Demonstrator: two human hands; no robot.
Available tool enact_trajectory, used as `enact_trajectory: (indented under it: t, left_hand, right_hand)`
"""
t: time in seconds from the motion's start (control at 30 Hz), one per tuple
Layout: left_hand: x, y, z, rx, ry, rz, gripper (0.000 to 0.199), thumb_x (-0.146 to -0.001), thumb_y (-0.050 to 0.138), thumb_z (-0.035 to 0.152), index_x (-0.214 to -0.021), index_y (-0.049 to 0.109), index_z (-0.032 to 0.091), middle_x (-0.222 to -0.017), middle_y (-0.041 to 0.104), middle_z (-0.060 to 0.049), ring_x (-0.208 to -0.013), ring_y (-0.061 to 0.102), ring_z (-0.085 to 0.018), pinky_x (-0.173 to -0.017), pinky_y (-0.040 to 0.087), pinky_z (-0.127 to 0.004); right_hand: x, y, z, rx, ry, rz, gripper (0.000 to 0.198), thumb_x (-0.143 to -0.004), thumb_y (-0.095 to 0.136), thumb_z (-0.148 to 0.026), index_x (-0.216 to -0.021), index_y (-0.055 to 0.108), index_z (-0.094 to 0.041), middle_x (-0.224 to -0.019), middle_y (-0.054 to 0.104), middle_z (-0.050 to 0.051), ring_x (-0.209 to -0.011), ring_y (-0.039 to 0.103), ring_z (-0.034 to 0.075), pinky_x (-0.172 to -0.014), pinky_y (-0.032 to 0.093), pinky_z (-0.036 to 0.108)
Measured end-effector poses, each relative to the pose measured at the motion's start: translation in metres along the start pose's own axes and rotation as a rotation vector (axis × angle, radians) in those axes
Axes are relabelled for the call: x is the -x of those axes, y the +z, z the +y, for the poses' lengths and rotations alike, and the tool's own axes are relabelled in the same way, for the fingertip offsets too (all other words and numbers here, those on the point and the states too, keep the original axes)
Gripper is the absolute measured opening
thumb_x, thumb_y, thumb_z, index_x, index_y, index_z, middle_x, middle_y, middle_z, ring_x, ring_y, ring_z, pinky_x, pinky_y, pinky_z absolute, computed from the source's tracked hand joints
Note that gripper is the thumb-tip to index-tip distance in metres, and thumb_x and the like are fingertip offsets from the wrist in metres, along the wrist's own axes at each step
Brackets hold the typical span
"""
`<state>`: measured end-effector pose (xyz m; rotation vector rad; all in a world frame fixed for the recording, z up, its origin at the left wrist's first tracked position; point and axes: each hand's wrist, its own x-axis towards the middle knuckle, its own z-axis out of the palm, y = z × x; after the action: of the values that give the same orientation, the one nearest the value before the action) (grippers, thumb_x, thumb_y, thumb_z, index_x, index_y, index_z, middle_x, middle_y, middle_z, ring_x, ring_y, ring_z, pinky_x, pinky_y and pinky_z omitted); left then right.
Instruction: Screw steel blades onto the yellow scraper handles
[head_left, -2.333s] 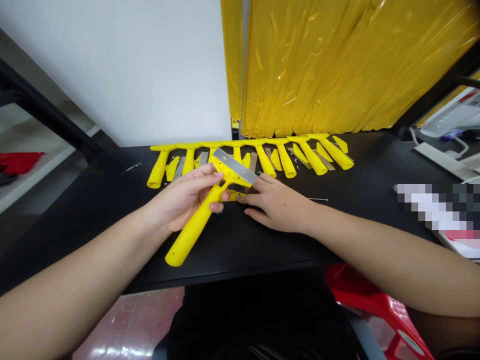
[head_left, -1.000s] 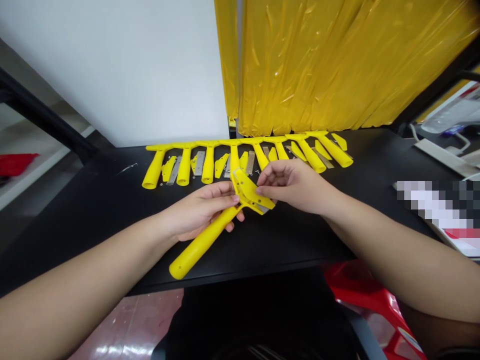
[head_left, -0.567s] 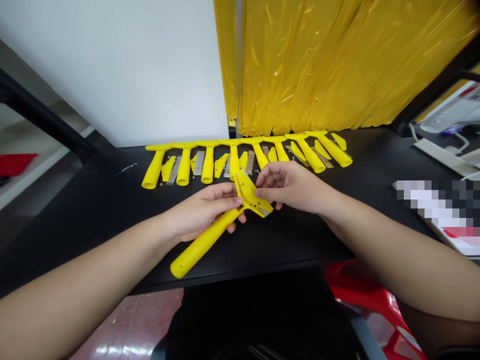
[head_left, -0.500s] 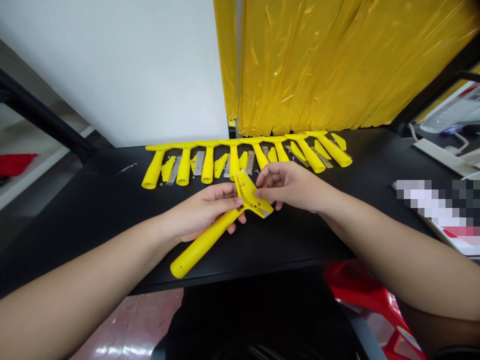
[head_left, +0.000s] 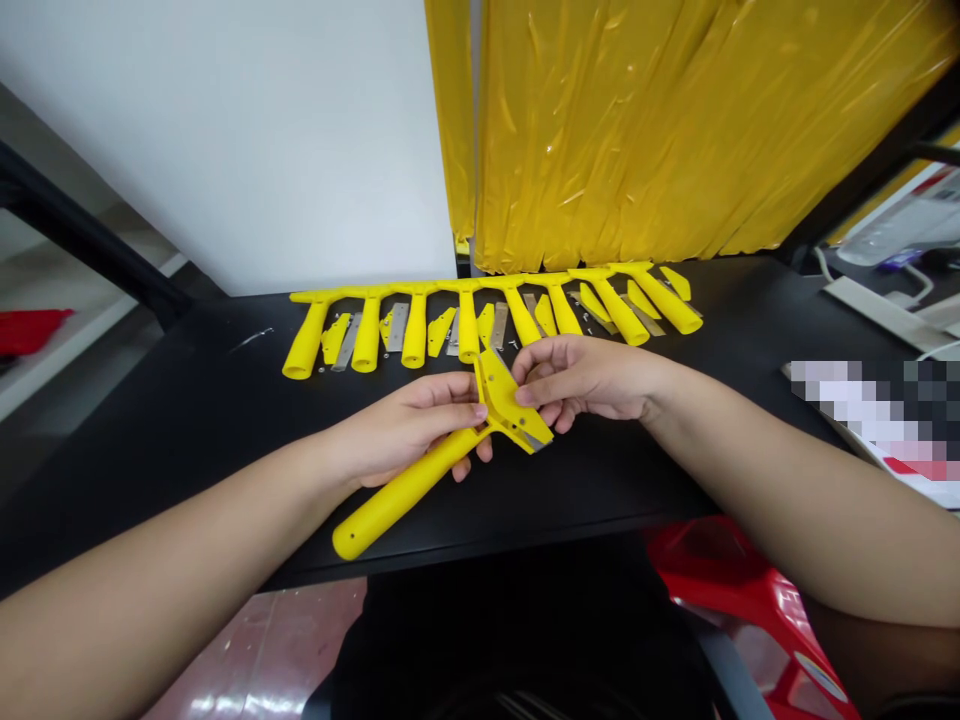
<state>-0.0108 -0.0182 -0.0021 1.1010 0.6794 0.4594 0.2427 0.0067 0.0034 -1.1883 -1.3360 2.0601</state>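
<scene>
yellow scraper (head_left: 409, 495) over bench (head_left: 622, 475), handle axis 8 to 2 o'clock; left hand (head_left: 420, 415) clamped near its neck. cover plate (head_left: 508, 400) lies across head, 3 o'clock from left hand, axis 11 to 5; right hand (head_left: 589, 380) nearer, grip pinched at plate's 2 o'clock edge.

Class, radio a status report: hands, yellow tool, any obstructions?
Left hand gripping yellow plastic T-shaped handle. Right hand pinching angular yellow plate over its head; grey metal blade partly showing. Row of yellow plastic handles beyond; nothing seen blocking hands.
</scene>
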Motion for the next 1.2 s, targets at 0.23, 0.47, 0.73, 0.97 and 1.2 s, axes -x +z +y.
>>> enact_trajectory:
  t: [0.23,0.47,0.73,0.97,1.2]
  left_hand:
    - [0.003,0.003,0.002,0.023,-0.008,-0.021,0.016,-0.1,0.069,0.02,-0.113,0.067,0.013,-0.092,0.072,-0.006,-0.074,0.07,-0.014,-0.053,0.059,-0.02]
    - [0.003,0.002,0.002,0.004,-0.008,-0.027,0.015,-0.1,0.07,0.021,-0.112,0.067,0.013,-0.092,0.072,-0.006,-0.075,0.07,-0.014,-0.055,0.06,-0.02]
    - [0.002,0.003,0.002,-0.044,-0.019,0.003,0.017,-0.099,0.073,0.026,-0.109,0.067,0.014,-0.09,0.072,-0.005,-0.074,0.069,-0.014,-0.053,0.059,-0.019]
    - [0.001,0.008,0.003,-0.131,-0.017,0.006,0.025,-0.098,0.076,0.037,-0.109,0.067,0.015,-0.088,0.071,-0.003,-0.068,0.068,-0.013,-0.05,0.059,-0.02]
    - [0.0,0.01,0.001,-0.178,-0.028,0.007,0.027,-0.099,0.076,0.039,-0.107,0.066,0.016,-0.086,0.069,-0.002,-0.065,0.067,-0.013,-0.048,0.06,-0.022]
  right_hand:
    - [-0.003,-0.008,0.003,-0.069,0.027,-0.129,0.047,-0.069,0.103,-0.025,-0.097,0.067,-0.016,-0.071,0.078,-0.003,-0.057,0.077,0.012,-0.051,0.064,0.015]
    - [-0.003,-0.002,0.005,-0.036,0.023,-0.134,0.048,-0.068,0.104,-0.031,-0.094,0.065,-0.016,-0.07,0.076,-0.003,-0.056,0.075,0.011,-0.051,0.065,0.017]
    - [0.002,0.008,0.003,0.088,-0.043,-0.063,0.047,-0.068,0.103,-0.034,-0.092,0.066,-0.015,-0.071,0.076,-0.002,-0.058,0.074,0.011,-0.053,0.066,0.018]
    - [0.004,0.011,0.003,0.109,-0.042,-0.06,0.045,-0.067,0.103,-0.031,-0.092,0.069,-0.014,-0.074,0.076,-0.001,-0.061,0.074,0.011,-0.057,0.067,0.02]
    - [0.004,0.014,0.003,0.104,-0.041,-0.082,0.044,-0.069,0.102,-0.031,-0.093,0.069,-0.014,-0.074,0.077,-0.001,-0.06,0.073,0.01,-0.056,0.066,0.02]
